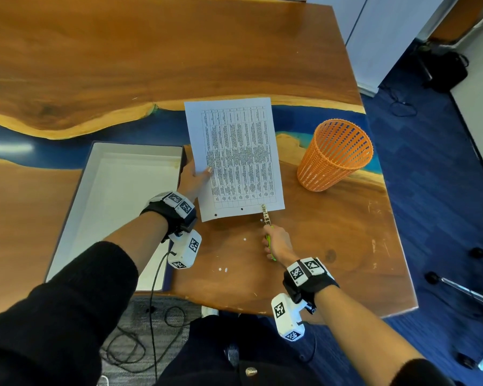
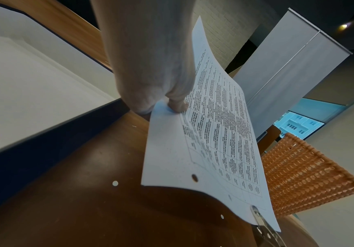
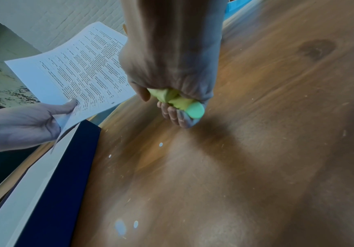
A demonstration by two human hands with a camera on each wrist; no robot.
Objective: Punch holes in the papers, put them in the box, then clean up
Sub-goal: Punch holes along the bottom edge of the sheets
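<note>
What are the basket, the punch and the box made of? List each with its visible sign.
Basket: orange plastic by the look, moulded slats with open gaps.
Punch: bare shiny metal head; green handles, likely plastic or rubber sleeves.
Box: probably card, matte white inside, dark blue outside, thin straight walls.

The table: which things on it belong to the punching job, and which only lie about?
Job: paper, hole punch in right hand, left hand, box, paper dots, orange basket.
Lying about: cables, black bag on the floor.
</note>
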